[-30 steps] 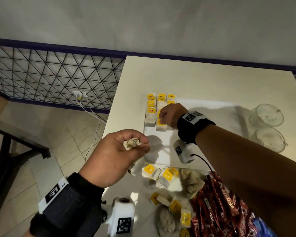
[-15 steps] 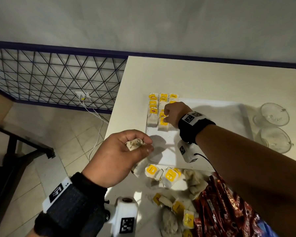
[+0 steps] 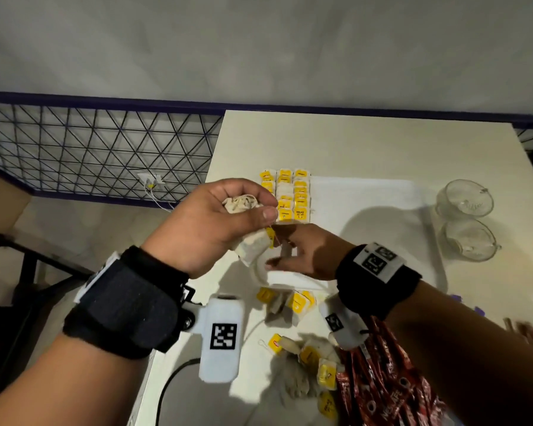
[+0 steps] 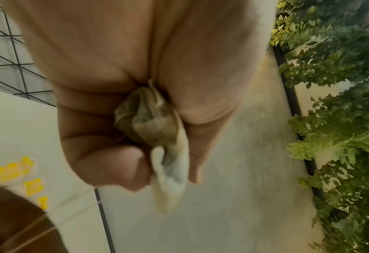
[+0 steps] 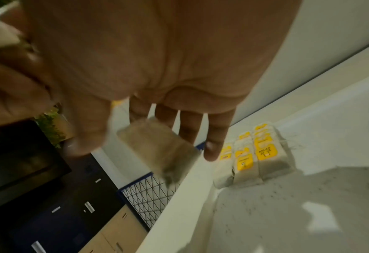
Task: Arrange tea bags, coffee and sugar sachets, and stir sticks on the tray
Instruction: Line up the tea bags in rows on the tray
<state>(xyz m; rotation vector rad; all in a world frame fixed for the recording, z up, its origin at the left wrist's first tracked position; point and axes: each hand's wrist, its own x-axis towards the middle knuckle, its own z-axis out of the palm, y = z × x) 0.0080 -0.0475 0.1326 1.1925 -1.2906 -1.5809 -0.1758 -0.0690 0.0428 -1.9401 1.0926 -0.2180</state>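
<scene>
My left hand (image 3: 259, 207) is raised over the tray's left edge and grips a bunch of tea bags (image 3: 240, 206); one tea bag (image 3: 251, 249) dangles below the fist. In the left wrist view the left hand (image 4: 135, 154) curls round the crumpled bags (image 4: 153, 123). My right hand (image 3: 279, 256) sits just under it, thumb and straight fingers spread around the dangling bag (image 5: 157, 149) with a gap at the thumb. Rows of yellow-tagged tea bags (image 3: 286, 195) lie in the white tray's (image 3: 366, 210) far left corner.
Loose tea bags (image 3: 296, 302) and a further heap (image 3: 308, 358) lie on the table near me, beside red coffee sachets (image 3: 382, 382). Two glass cups (image 3: 465, 201) (image 3: 468, 241) stand right of the tray. The table's left edge drops to a tiled floor.
My left hand has risen and moved right with its tea bags. My right hand has left the rows on the tray and come back under the left hand.
</scene>
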